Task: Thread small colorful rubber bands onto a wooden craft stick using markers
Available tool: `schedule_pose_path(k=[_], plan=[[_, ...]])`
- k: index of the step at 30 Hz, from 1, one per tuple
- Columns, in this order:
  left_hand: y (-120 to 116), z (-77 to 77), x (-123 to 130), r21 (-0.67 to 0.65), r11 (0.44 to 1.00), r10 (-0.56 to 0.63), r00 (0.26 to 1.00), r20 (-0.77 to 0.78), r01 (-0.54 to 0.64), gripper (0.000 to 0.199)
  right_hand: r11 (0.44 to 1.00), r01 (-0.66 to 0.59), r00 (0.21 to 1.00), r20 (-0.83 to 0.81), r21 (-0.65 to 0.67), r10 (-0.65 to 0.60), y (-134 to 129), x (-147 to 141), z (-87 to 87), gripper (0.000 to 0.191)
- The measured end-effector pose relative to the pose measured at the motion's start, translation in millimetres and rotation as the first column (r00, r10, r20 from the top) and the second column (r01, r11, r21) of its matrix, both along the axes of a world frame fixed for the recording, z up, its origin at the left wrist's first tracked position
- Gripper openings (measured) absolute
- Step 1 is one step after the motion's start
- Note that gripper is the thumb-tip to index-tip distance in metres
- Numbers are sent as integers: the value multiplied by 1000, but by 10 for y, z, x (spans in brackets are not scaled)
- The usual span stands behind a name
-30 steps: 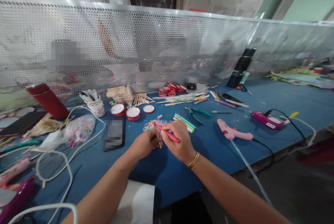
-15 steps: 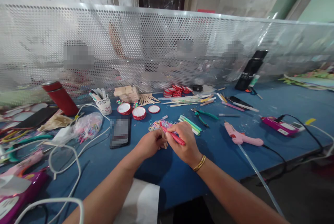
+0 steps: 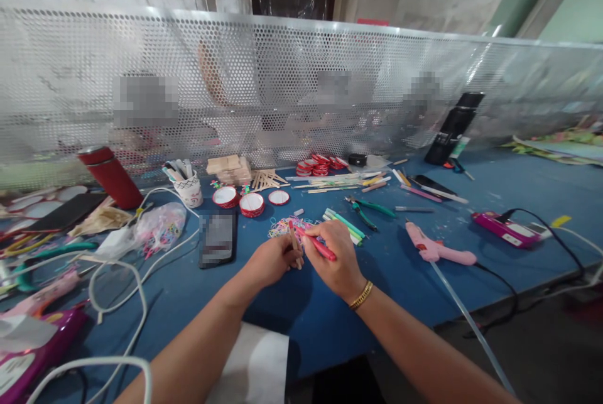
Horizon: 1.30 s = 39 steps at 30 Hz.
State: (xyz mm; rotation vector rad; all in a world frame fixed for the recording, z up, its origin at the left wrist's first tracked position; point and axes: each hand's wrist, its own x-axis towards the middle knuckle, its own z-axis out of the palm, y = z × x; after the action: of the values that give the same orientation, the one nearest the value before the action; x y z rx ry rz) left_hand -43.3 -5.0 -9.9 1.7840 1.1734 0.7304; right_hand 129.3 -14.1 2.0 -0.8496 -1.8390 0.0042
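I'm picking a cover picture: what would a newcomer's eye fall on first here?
Probably the red pen in the right hand's grip, close to the wooden stick in the left hand's grip, just below the picture's centre. Next, perhaps, the pink glue gun to the right, then the red flask at the back left.

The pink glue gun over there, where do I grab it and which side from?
Probably best to grip the pink glue gun by its handle, coming from the right: it lies with the handle pointing right. The nozzle points away and leftward; it may be hot, so avoid it. Mind the black cord and the clear glue stick trailing toward you.
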Motion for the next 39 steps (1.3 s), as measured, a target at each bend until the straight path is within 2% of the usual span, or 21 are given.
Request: schedule_pose_path(k=[5, 14, 28, 34, 39], plan=[[-3, 3, -3, 17, 1000, -13, 1000, -18, 13, 9, 999, -38, 999, 13, 21, 38, -2, -5, 7, 1], [-24, 44, 11, 19, 1000, -4, 999, -45, 5, 9, 999, -37, 999, 26, 17, 37, 8, -5, -13, 1], [-11, 31, 8, -2, 1000, 8, 998, -60, -8, 12, 1000, 25, 999, 28, -1, -25, 5, 1, 3, 5], [-7, 16, 5, 26, 999, -23, 999, -34, 24, 11, 999, -27, 999, 32, 18, 26, 4, -3, 0, 3], [-3, 1, 3, -1, 1000, -12, 1000, -17, 12, 11, 1000, 16, 1000, 22, -9, -16, 6, 10, 0, 4]])
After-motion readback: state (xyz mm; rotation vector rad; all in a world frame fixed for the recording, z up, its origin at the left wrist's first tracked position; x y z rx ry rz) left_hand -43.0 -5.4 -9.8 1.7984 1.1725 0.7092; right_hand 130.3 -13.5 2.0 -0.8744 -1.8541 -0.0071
